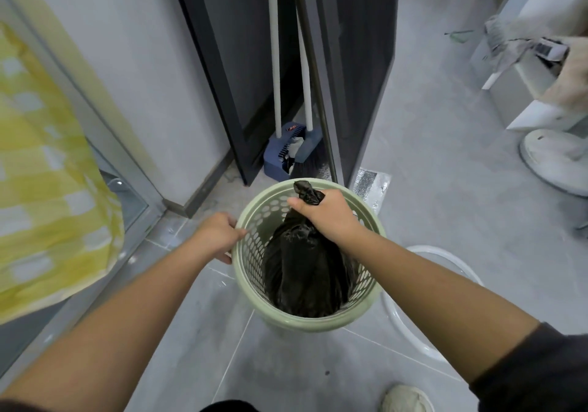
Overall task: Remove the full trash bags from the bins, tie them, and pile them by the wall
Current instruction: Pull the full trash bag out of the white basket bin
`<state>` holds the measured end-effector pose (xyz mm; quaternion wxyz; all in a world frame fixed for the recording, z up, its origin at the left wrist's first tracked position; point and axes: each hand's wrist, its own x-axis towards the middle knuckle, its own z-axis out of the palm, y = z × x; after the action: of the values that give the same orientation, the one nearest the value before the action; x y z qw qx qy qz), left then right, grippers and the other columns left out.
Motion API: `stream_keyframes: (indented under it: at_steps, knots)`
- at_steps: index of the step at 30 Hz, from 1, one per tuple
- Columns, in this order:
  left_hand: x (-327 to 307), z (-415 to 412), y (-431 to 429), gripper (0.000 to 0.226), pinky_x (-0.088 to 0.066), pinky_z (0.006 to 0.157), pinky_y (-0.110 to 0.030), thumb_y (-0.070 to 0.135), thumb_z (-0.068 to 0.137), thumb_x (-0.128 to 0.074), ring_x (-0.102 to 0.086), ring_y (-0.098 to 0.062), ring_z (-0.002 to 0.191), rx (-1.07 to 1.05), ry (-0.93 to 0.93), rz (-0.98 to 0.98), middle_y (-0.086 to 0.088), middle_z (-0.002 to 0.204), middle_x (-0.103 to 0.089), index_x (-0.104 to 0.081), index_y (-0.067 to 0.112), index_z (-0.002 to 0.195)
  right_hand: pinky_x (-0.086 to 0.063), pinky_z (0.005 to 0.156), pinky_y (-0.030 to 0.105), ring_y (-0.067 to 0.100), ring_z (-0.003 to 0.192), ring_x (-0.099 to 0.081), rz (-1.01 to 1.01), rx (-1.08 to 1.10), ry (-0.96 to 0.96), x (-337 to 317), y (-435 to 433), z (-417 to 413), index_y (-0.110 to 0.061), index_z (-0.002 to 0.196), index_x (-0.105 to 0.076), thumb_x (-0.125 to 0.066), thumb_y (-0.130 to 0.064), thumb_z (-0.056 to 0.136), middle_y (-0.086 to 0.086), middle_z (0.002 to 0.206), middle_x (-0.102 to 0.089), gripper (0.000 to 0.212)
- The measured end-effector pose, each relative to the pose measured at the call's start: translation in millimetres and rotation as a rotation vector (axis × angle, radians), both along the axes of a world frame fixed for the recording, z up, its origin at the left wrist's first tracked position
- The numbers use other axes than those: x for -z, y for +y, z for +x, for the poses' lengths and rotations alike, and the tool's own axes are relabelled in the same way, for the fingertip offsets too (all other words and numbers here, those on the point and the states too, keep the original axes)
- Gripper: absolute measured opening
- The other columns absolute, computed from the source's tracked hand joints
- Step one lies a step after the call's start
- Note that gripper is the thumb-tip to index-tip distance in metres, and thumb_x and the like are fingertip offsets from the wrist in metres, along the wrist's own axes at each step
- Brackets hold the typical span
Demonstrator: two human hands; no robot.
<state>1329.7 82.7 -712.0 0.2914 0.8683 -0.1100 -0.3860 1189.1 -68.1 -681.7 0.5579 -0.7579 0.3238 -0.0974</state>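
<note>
The grey tiled floor point(429, 188) fills the scene, with a yellow checked cloth point(41, 173) hanging at the left. Both bare forearms reach forward from the near edge to a pale green perforated bin point(318, 324) standing on the floor at the centre. A black trash bag point(305, 271) sits inside the bin, its twisted neck rising above the far rim. The right hand point(327, 217) is clenched round that neck, thumb pointing left, with the bag's tip sticking out past the knuckles. The left hand point(219, 235) grasps the bin's left rim, fingers curled over the edge. Just beyond the bin, a blue dustpan point(276, 160) stands between dark door panels. It bears a small red label, too small to read.
</note>
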Motion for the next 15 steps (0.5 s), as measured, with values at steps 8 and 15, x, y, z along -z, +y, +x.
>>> stream_keyframes:
  at_steps: [8,15]
  knots:
    - [-5,1,4,0.018,-0.057,0.071,-0.053,0.014,0.093,-0.057,-0.067,-0.040,0.085,-0.073,0.012,-0.025,-0.027,0.098,-0.067,-0.053,0.006,0.078,-0.042,0.064,0.027,0.016,0.068,-0.055,-0.002,0.132,-0.120,-67,-5,-2,0.009,0.077,-0.059,-0.072,-0.034,0.081,0.010,0.072,-0.056,0.046]
    - [-41,-7,-10,0.046,-0.043,0.090,-0.034,0.031,0.093,-0.053,-0.056,-0.032,0.111,0.135,-0.268,0.021,-0.016,0.124,-0.059,-0.049,0.006,0.132,-0.054,0.071,0.034,0.016,0.070,-0.065,0.073,0.254,-0.230,-136,-7,-16,-0.013,0.063,-0.062,-0.074,-0.032,0.080,0.002,0.067,-0.064,0.027]
